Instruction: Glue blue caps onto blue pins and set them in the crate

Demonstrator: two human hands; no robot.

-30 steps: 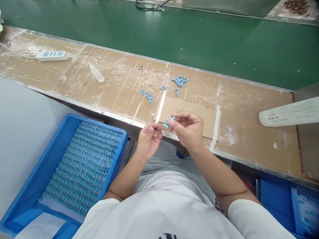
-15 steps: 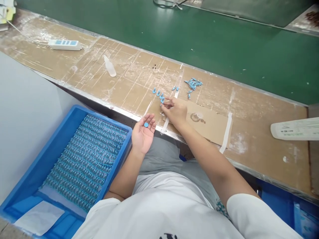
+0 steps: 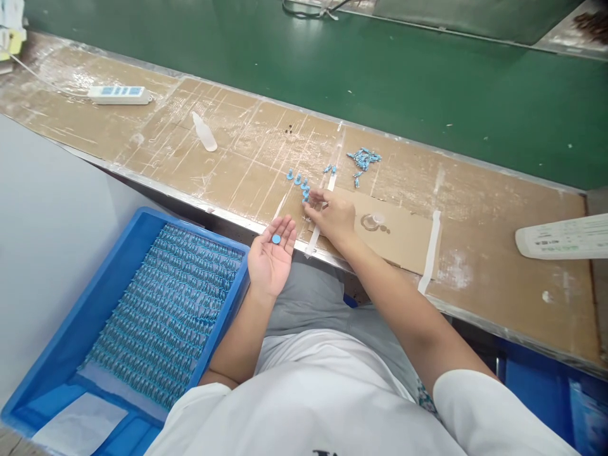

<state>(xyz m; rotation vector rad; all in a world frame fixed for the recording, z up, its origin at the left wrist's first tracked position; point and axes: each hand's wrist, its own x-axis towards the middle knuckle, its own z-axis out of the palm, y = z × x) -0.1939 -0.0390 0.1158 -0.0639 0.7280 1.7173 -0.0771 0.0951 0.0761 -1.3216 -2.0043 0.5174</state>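
Observation:
My left hand [image 3: 270, 263] is palm up near the table's front edge, fingers stretched and slightly curled, with a small blue disc [image 3: 276, 239] resting on them. My right hand [image 3: 335, 215] reaches to the near end of a slanting row of small blue pegs on round bases [image 3: 297, 179]. Its thumb and forefinger close around the nearest blue peg [image 3: 305, 198], which the fingertips partly cover. Two loose blue pieces [image 3: 333, 170] lie beyond that hand, and a pile of similar blue pieces [image 3: 365, 158] is farther right.
A cardboard sheet [image 3: 403, 237] with a small clear round item [image 3: 375, 219] lies under my right forearm. Farther left are a white squeeze bottle [image 3: 205, 133] and a power strip [image 3: 120, 95]. A large white bottle [image 3: 560, 236] lies at right. Down left, a blue crate [image 3: 35, 370] holds rows of blue pieces.
My right fingertips have shifted slightly, and the nearest blue peg shows more clearly beside them. My left hand still bears the blue disc. The whole view has shifted a little.

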